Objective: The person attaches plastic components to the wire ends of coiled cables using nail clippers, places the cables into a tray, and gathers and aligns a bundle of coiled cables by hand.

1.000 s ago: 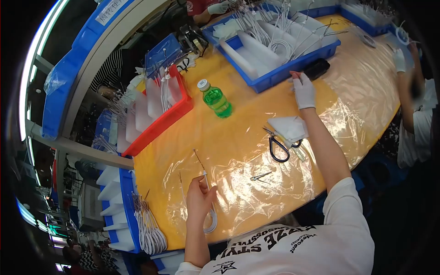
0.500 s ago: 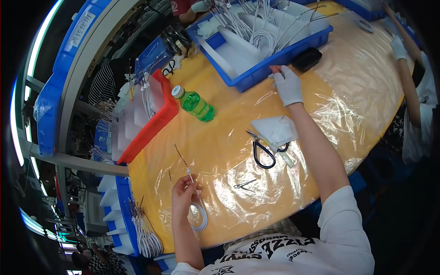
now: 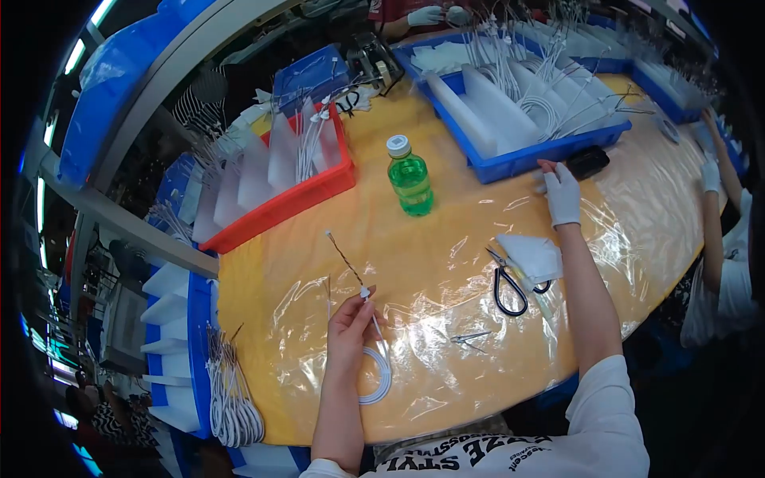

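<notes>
Fingers of the left hand (image 3: 349, 325) pinch a coiled white cable (image 3: 387, 374), likely to steady it; the white-gloved right hand (image 3: 563, 197), grasp unclear, is beside a blue plastic bin (image 3: 519, 166).

Your white cable (image 3: 388, 383) is looped into a round coil over the yellow tabletop (image 3: 303, 239), its dark twisted wires (image 3: 345, 260) pointing away from you.

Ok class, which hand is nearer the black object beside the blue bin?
Right: the right hand is close beside the black object, by the bin; the left hand is well to the left and closer in.
</notes>
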The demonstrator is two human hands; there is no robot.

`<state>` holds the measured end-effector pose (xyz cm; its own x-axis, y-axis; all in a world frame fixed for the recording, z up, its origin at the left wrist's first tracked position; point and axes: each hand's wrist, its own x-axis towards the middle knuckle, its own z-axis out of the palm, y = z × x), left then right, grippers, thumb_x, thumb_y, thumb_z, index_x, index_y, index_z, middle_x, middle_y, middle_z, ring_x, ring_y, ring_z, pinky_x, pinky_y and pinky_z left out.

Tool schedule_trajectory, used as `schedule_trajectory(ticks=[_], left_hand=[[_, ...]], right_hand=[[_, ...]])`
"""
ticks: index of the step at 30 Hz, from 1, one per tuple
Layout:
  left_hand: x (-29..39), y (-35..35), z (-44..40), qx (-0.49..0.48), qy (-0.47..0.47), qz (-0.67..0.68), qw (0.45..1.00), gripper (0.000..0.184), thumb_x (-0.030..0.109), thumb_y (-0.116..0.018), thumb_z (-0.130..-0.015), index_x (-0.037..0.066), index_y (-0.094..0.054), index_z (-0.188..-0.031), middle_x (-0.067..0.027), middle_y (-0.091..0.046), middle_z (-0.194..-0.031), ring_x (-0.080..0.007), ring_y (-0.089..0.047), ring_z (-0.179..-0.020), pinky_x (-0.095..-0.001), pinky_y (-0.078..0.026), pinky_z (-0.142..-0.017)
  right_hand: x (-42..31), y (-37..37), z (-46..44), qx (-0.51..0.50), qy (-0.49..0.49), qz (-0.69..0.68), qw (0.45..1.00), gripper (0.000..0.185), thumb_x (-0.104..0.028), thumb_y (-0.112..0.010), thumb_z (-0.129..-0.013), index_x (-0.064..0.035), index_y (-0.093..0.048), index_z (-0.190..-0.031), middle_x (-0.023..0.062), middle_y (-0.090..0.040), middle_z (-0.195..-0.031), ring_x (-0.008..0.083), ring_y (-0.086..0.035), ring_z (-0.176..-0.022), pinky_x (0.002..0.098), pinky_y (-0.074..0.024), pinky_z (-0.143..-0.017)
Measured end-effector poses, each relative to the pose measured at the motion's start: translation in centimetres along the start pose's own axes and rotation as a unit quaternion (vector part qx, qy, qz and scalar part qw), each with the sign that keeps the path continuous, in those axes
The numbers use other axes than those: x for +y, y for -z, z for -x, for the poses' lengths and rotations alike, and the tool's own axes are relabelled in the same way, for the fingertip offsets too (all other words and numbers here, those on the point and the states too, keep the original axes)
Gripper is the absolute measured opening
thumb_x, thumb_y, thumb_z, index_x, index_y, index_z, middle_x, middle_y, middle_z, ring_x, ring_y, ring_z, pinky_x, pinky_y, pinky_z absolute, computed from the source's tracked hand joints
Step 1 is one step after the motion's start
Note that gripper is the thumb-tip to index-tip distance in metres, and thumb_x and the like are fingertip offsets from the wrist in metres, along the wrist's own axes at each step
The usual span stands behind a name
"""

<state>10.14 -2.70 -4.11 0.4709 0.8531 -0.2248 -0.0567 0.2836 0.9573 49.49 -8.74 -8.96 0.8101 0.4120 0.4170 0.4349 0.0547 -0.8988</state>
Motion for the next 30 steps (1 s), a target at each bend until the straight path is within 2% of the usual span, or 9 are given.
schedule_trajectory(ticks=[6,8,10,11,14,18,20,26,30], left_hand=[[0.3,0.2,0.9,-0.003,0.029,0.020,0.999,0.022,0.012,-0.055,-0.082,0.003,-0.056,-0.102,-0.0033,-0.061,-0.084,-0.0101,-0.059,-0.079,-0.0181,-0.047,-0.057],[0.2,0.2,0.8,-0.044,0.015,0.042,0.998,0.021,0.011,-0.054,-0.083,0.002,-0.056,-0.102,-0.0036,-0.060,-0.088,-0.0110,-0.059,-0.083,-0.0200,-0.048,-0.060],[0.2,0.3,0.9,-0.058,0.002,0.055,0.997,0.021,0.011,-0.053,-0.083,0.002,-0.056,-0.102,-0.0037,-0.060,-0.090,-0.0112,-0.059,-0.083,-0.0207,-0.048,-0.061],[0.2,0.3,1.0,-0.077,-0.004,0.058,0.995,0.020,0.011,-0.053,-0.084,0.002,-0.056,-0.102,-0.0038,-0.059,-0.091,-0.0113,-0.058,-0.084,-0.0214,-0.049,-0.062],[0.5,0.5,1.2,-0.089,-0.020,0.069,0.993,0.021,0.012,-0.053,-0.084,0.002,-0.055,-0.102,-0.0041,-0.059,-0.093,-0.0112,-0.058,-0.083,-0.0217,-0.049,-0.063],[0.7,0.5,1.2,-0.081,-0.039,0.077,0.993,0.021,0.014,-0.055,-0.083,0.003,-0.057,-0.101,-0.0032,-0.059,-0.087,-0.0101,-0.058,-0.080,-0.0208,-0.049,-0.061],[0.5,0.3,1.1,-0.087,-0.052,0.075,0.992,0.021,0.015,-0.055,-0.083,0.003,-0.057,-0.100,-0.0029,-0.059,-0.085,-0.0099,-0.059,-0.080,-0.0209,-0.049,-0.061],[0.3,-0.3,1.2,-0.109,-0.061,0.060,0.990,0.019,0.016,-0.056,-0.083,0.003,-0.057,-0.097,-0.0030,-0.059,-0.083,-0.0098,-0.059,-0.078,-0.0208,-0.048,-0.059],[0.4,-0.2,1.3,-0.109,-0.083,0.046,0.990,0.019,0.016,-0.055,-0.083,0.003,-0.058,-0.096,-0.0034,-0.060,-0.083,-0.0101,-0.059,-0.078,-0.0211,-0.048,-0.059]], right_hand=[[-0.3,0.2,-0.3,-0.056,-0.074,0.059,0.994,0.020,-0.010,-0.047,-0.083,-0.0004,-0.058,-0.096,0.0026,-0.059,-0.077,0.0088,-0.050,-0.060,0.0205,-0.0401,-0.054],[-0.8,0.1,-0.3,-0.071,-0.061,0.100,0.991,0.019,-0.010,-0.046,-0.083,-0.0002,-0.058,-0.094,0.0036,-0.060,-0.077,0.0105,-0.054,-0.062,0.0218,-0.0416,-0.056],[0.1,0.3,-0.4,-0.116,0.014,0.296,0.948,0.020,-0.010,-0.047,-0.082,0.0002,-0.058,-0.094,0.0060,-0.062,-0.078,0.0130,-0.058,-0.068,0.0243,-0.0440,-0.060],[0.6,0.6,-0.8,-0.124,-0.002,0.225,0.966,0.020,-0.010,-0.049,-0.080,0.0006,-0.057,-0.094,0.0089,-0.062,-0.081,0.0163,-0.060,-0.075,0.0274,-0.0449,-0.066],[-4.1,0.7,2.2,-0.099,0.042,0.092,0.990,0.020,-0.007,-0.049,-0.079,0.0009,-0.057,-0.096,0.0073,-0.061,-0.083,0.0117,-0.056,-0.074,0.0223,-0.0432,-0.068],[-16.1,-0.1,13.0,-0.223,-0.003,0.250,0.942,0.024,-0.012,-0.060,-0.072,0.0028,-0.059,-0.091,0.0144,-0.060,-0.089,0.0193,-0.058,-0.079,0.0280,-0.0438,-0.072],[-17.8,-0.1,15.8,-0.210,0.336,0.384,0.834,0.025,-0.015,-0.066,-0.065,0.0010,-0.061,-0.083,0.0139,-0.060,-0.086,0.0234,-0.057,-0.076,0.0313,-0.0439,-0.071],[-16.0,-0.2,19.5,-0.249,0.193,0.411,0.855,0.016,-0.016,-0.065,-0.065,-0.0022,-0.059,-0.070,0.0117,-0.058,-0.073,0.0266,-0.054,-0.072,0.0360,-0.0426,-0.065],[-17.8,-0.5,20.7,-0.210,0.224,0.373,0.876,0.015,-0.013,-0.065,-0.065,0.0000,-0.059,-0.068,0.0126,-0.058,-0.070,0.0278,-0.055,-0.066,0.0351,-0.0436,-0.062]])
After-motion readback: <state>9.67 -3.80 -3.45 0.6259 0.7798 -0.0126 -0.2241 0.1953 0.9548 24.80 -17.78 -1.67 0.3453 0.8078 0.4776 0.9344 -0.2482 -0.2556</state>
